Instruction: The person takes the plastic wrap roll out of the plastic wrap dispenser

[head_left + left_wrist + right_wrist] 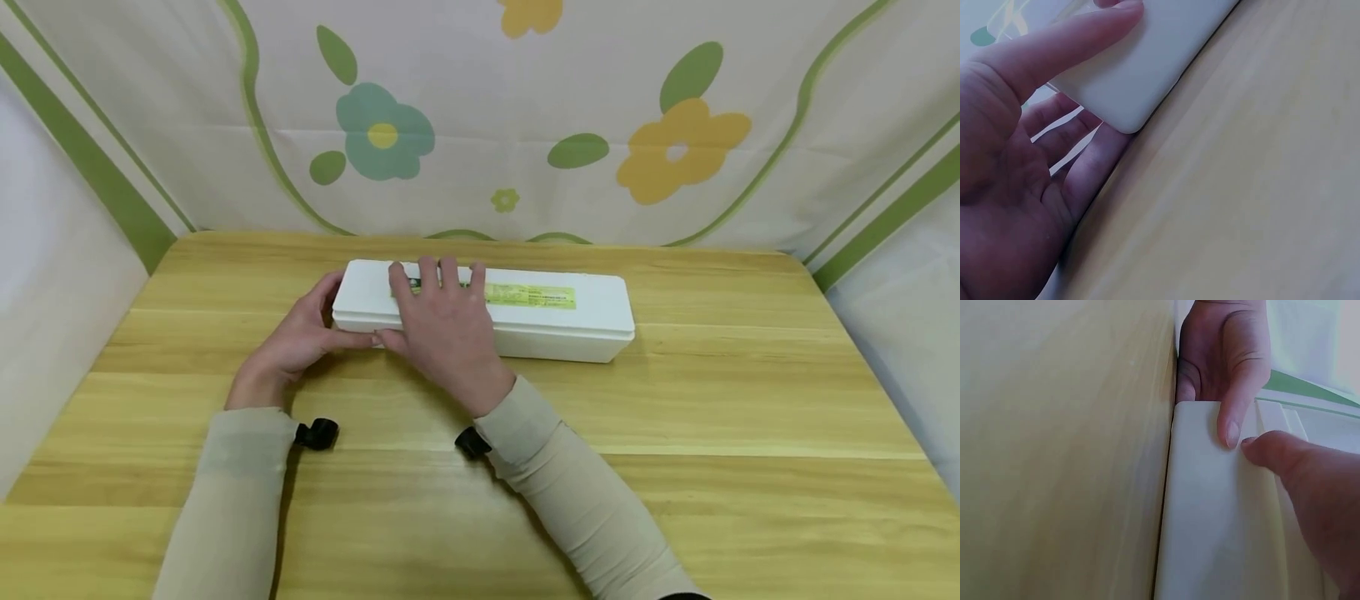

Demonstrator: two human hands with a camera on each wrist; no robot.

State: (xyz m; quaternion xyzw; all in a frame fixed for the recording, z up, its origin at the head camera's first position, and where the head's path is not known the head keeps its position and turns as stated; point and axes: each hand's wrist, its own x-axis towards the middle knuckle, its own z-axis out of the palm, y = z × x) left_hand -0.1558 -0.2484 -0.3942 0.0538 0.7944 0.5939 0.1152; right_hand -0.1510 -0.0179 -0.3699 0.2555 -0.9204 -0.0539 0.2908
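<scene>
A long white box point(555, 343) with a fitted lid point(600, 302) and a yellow-green label lies on the table toward its far edge. At its left end my left hand point(296, 333) grips the box, thumb along the front wall and fingers around the end. In the left wrist view the fingers of the left hand point(1022, 156) go behind the box's corner, low by the tabletop. My right hand point(450, 333) lies across the lid, fingers spread over the label and thumb at the front. The right wrist view shows the right thumb point(1291, 459) near the lid's seam, close to the left thumb.
The wooden table point(750, 400) has a curved far edge. Behind it hangs a white cloth point(465, 100) printed with flowers and green lines, with more cloth at both sides. Dark wrist devices point(321, 434) sit at the cuffs of both light sleeves point(232, 500).
</scene>
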